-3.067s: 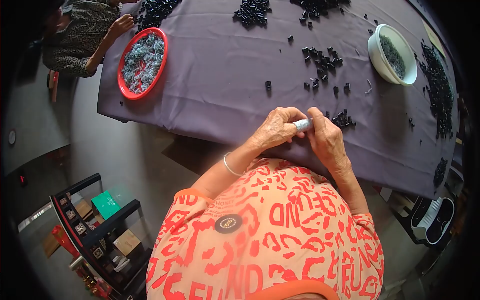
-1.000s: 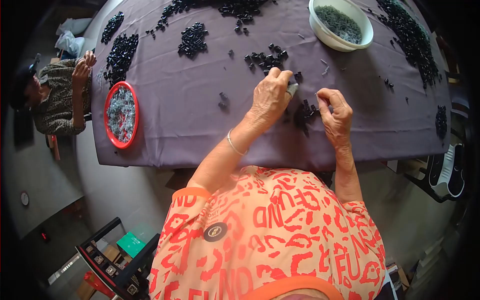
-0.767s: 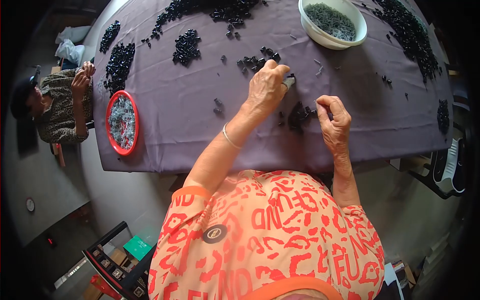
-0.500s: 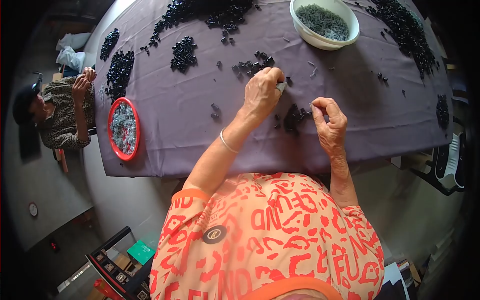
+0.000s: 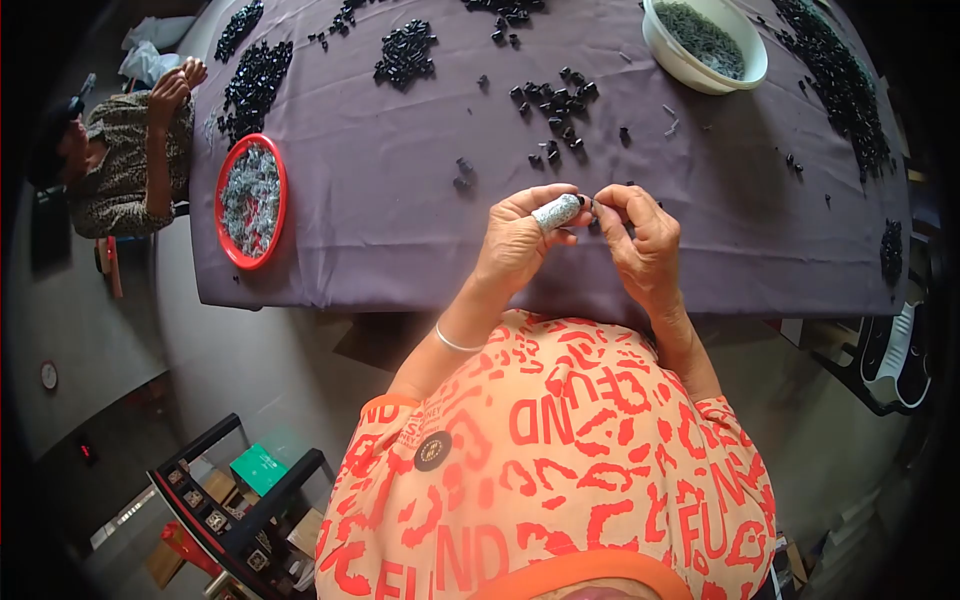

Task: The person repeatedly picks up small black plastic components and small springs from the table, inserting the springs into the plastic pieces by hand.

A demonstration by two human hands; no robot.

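Observation:
My left hand (image 5: 515,240) is closed in a pinch above the near part of the table, with a small black part (image 5: 581,201) at its fingertips. A silvery-white wrap (image 5: 556,212) covers one of its fingers. Close against it, my right hand (image 5: 645,240) pinches something tiny and greyish, too small to name. The fingertips of both hands almost meet. Just beyond them lies a loose group of small black parts (image 5: 560,100). Two more black pieces (image 5: 463,173) rest to the left of my left hand.
A white bowl (image 5: 757,70) of grey translucent pieces stands at the far right. On the left is a red-rimmed basket (image 5: 283,200) of clear pieces. Black piles (image 5: 405,55) are spread over the purple cloth (image 5: 370,230). Another person (image 5: 125,165) sits at the left edge.
My left hand has come back from the black parts toward my body and now meets my right hand. My right hand has shifted slightly left and down. The camera view has also shifted.

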